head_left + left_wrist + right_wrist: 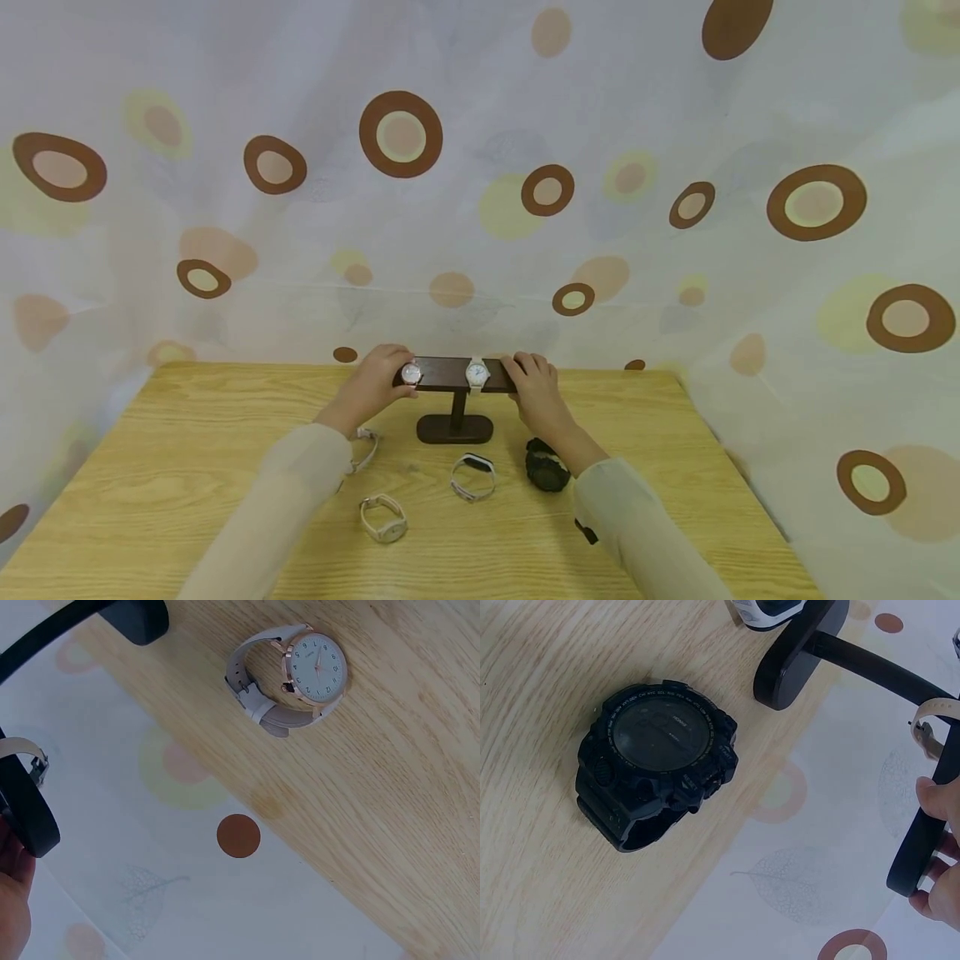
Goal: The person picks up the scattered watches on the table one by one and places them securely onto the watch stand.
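Note:
A dark T-shaped watch stand [457, 408] stands near the table's back edge. Its crossbar carries a watch with a pale dial [411, 374] at the left end and a white-strapped watch [477, 375] right of the middle. My left hand [375, 383] grips the bar's left end beside the first watch, fingers over the top and thumb at the front. At the opposite end, my right hand [534, 387] holds the bar; in the right wrist view its thumb and fingers [931, 799] wrap the dark bar.
A rose-gold watch [318, 667] lies beneath my left forearm. Nearer on the wooden table [225, 417] are a beige watch [392, 530] and a white fitness band [484, 465]. A bulky black watch [660, 742] lies by my right wrist. Behind the table hangs a patterned cloth [465, 225].

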### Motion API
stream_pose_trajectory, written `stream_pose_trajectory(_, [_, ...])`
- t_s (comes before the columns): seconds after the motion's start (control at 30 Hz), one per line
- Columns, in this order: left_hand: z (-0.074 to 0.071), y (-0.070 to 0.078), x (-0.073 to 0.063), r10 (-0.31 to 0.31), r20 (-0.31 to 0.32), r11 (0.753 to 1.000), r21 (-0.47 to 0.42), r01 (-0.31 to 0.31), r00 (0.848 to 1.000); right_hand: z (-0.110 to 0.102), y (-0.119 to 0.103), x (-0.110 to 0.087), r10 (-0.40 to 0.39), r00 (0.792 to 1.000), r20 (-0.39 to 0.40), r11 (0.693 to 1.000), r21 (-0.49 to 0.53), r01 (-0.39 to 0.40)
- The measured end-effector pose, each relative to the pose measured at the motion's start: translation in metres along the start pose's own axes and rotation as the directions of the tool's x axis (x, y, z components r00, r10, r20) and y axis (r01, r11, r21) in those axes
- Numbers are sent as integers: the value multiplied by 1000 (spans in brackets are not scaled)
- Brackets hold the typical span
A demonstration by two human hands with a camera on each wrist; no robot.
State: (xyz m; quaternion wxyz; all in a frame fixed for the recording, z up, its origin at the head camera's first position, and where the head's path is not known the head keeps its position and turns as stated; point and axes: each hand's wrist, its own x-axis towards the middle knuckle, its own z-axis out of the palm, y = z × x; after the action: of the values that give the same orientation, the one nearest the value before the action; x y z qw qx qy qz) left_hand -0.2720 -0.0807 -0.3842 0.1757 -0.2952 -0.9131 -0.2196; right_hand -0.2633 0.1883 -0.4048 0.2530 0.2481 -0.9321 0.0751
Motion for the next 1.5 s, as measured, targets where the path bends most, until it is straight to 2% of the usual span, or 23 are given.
stream_pose_trajectory(0.57, [11, 12, 11, 40, -7, 999, 33, -40, 999, -1, -1, 0, -7, 1000, -9, 1000, -10, 7])
stream_pose_trajectory(0.93, [18, 17, 15, 28, -18, 999, 30, -27, 999, -2, -2, 0, -1, 1000, -1, 1000, -8, 1])
stream_pose_trajectory(1.2, [16, 22, 16, 14, 3, 999, 29, -14, 1000, -2, -2, -1, 5, 1000, 4, 1000, 2, -5])
stream_pose_trajectory(1.5, [19, 23, 20, 19, -4, 999, 41, -19, 1000, -2, -2, 1, -1, 1000, 4, 1000, -13, 1])
